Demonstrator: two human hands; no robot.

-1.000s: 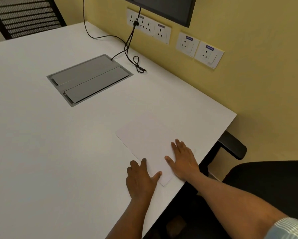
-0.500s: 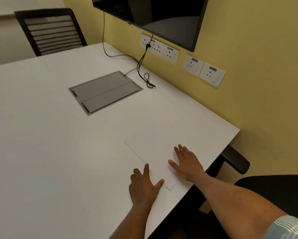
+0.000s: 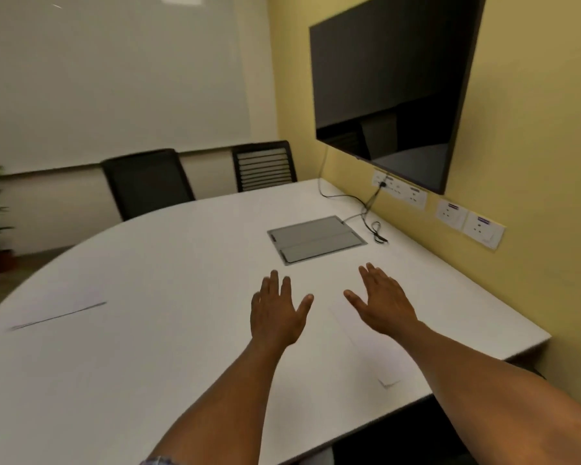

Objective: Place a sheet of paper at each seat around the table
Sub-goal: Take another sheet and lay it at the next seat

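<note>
Sheets: two visible on the white tabletop [image 3: 181, 263] — near sheet [image 3: 376, 350] plain white, faint edges, lying flat by the right-hand edge; far sheet [image 3: 59, 308] at left, blurred. Two hands, two black chairs. Left hand [image 3: 275, 313] and right hand [image 3: 383, 303] hover with fingers spread — grip wide, holding nothing, near sheet just below the right hand.

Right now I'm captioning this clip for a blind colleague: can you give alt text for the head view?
Two bare hands, left hand and right hand, hover open above a white sheet of paper lying on a white oval table. A second white sheet lies further left; two black chairs stand opposite.
</note>
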